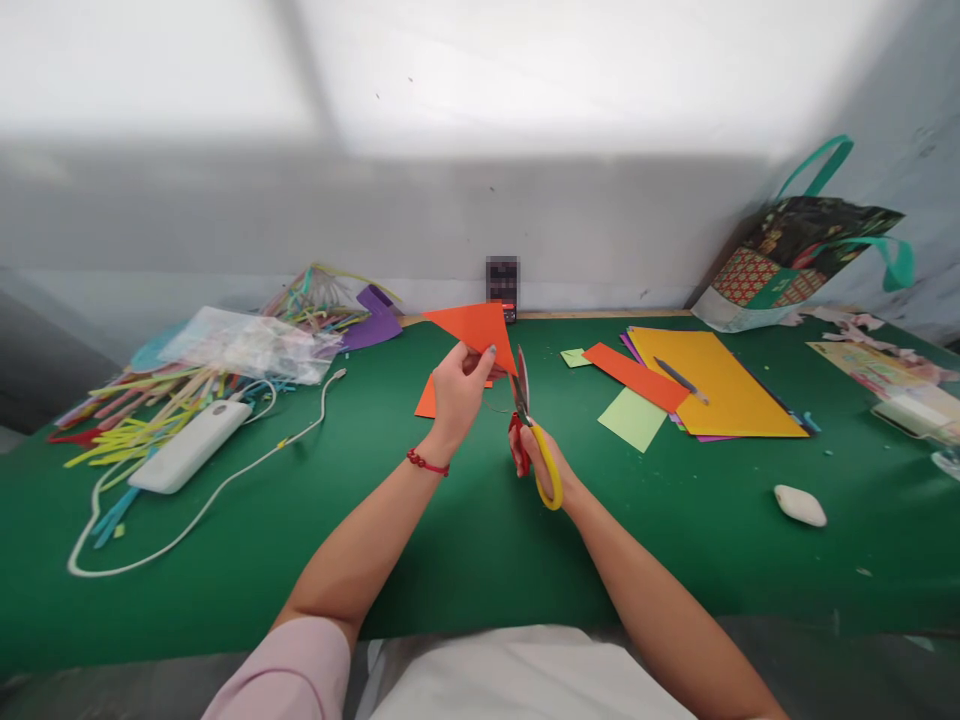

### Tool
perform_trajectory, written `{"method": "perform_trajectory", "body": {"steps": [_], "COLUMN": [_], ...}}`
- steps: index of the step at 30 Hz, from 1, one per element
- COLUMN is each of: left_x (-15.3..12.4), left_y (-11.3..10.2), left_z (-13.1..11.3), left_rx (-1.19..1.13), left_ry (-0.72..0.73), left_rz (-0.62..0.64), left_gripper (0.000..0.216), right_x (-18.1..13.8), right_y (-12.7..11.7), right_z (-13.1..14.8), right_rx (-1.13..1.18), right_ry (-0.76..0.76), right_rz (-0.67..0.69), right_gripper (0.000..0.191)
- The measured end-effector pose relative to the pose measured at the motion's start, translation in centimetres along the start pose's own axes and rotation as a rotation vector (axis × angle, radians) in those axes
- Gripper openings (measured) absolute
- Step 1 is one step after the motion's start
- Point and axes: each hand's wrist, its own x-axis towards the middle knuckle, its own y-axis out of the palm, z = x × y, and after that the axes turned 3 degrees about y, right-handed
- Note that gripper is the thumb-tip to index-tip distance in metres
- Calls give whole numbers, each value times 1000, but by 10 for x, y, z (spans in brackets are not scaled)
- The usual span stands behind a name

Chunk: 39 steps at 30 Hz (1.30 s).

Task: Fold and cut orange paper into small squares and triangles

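My left hand (462, 385) pinches a folded orange paper triangle (476, 328) by its lower edge, holding it above the table. In my right hand (551, 455) is a pair of scissors (553, 478) with one yellow and one red handle. The blades point up and are parted, right beside the triangle's lower right corner; whether they touch the paper I cannot tell. Beneath my left hand lies another orange piece of paper (425, 399), partly hidden by the wrist. A phone (502, 277) stands against the wall behind the triangle.
Left on the green table (360, 530) are a white power bank (191, 447) with its cable, many paper strips (142, 415) and a plastic bag (255, 345). To the right lie yellow paper sheets (712, 375), an orange strip (637, 377), a pen (679, 378), a white case (800, 506) and a tote bag (795, 260).
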Motion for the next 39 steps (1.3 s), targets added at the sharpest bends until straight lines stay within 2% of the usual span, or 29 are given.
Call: {"method": "perform_trajectory", "body": {"steps": [39], "left_x": [-1], "left_y": [1], "left_z": [7], "left_rx": [-18], "left_ry": [24], "left_rz": [24], "left_gripper": [20], "right_x": [-2], "right_y": [0], "right_z": [2], "right_rx": [4], "right_ry": [14], "right_rz": [-30], "right_gripper": [47]}}
